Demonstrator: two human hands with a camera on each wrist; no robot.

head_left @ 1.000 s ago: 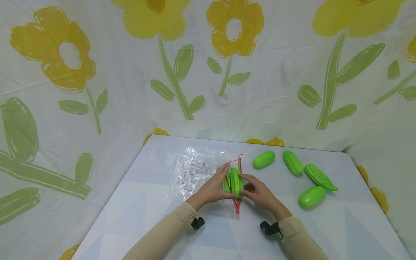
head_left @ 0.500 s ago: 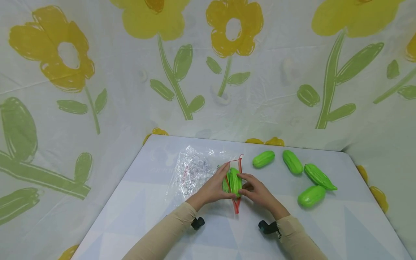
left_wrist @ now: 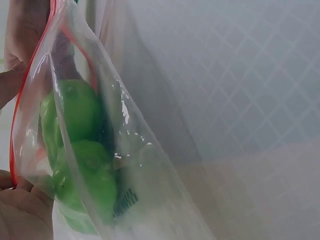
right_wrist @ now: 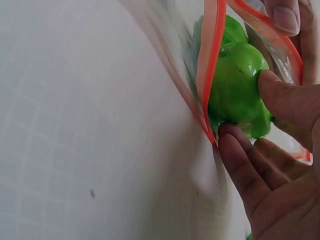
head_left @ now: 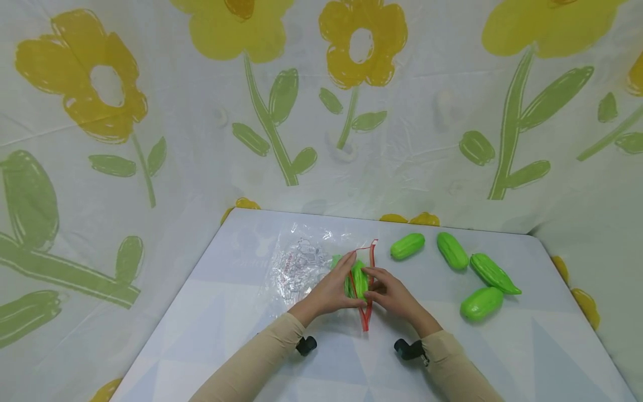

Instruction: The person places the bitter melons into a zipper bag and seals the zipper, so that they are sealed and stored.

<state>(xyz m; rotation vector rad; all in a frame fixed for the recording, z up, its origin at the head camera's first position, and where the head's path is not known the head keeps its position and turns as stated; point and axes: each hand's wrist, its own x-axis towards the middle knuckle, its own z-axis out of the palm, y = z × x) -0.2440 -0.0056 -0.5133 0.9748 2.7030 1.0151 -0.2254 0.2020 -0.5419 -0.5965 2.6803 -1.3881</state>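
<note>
A clear plastic zip bag (head_left: 306, 262) with a red rim (head_left: 369, 262) lies on the white table (head_left: 502, 357). My left hand (head_left: 337, 286) pinches the bag's rim and holds the mouth apart. My right hand (head_left: 382, 287) grips a green toy gourd (head_left: 359, 279) that sits in the bag's mouth. In the right wrist view the right hand's fingers (right_wrist: 280, 100) press on the gourd (right_wrist: 235, 85) between the red rim strips (right_wrist: 212, 65). The left wrist view shows green gourds (left_wrist: 80, 150) inside the bag (left_wrist: 135, 165), with the left hand (left_wrist: 20, 210) at its edge.
Several more green toy gourds lie on the table to the right: (head_left: 407, 245), (head_left: 452, 251), (head_left: 494, 273), (head_left: 481, 303). A flower-printed cloth (head_left: 150, 139) hangs behind and around the table. The table's far edge runs close behind the bag.
My right hand has pushed the green gourd leftward, deeper into the bag's mouth. A green end now shows farther inside the bag. The left hand has kept its hold.
</note>
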